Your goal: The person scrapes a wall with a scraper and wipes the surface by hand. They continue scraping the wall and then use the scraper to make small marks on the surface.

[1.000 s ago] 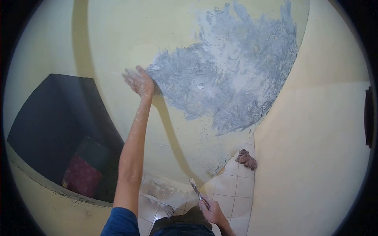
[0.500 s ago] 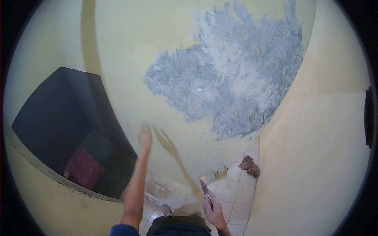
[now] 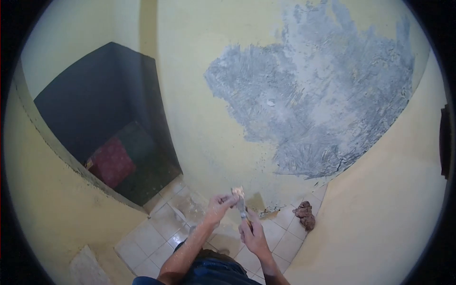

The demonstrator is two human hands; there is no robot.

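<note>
A putty knife (image 3: 242,209) points upward in front of my body, its handle in the closed fingers of my right hand (image 3: 254,236). Pale, crusty residue covers the tip of the blade. My left hand (image 3: 218,209) is at the blade from the left, fingers curled and pinching near its upper end; the exact contact is too small to make out. Beyond both hands, a large rough grey patch (image 3: 308,95) spreads over the pale yellow wall (image 3: 209,147). A small white spot (image 3: 270,102) shows on the patch.
A crumpled brown rag (image 3: 305,216) lies on the white tiled floor (image 3: 280,232) by the right wall (image 3: 380,204). To the left, a dark doorway (image 3: 95,99) opens onto a red patterned surface (image 3: 111,161). The left wall (image 3: 47,213) curves close by.
My left hand has come down from near the wall to the putty knife's blade. My right hand has raised the knife slightly. The view has shifted left.
</note>
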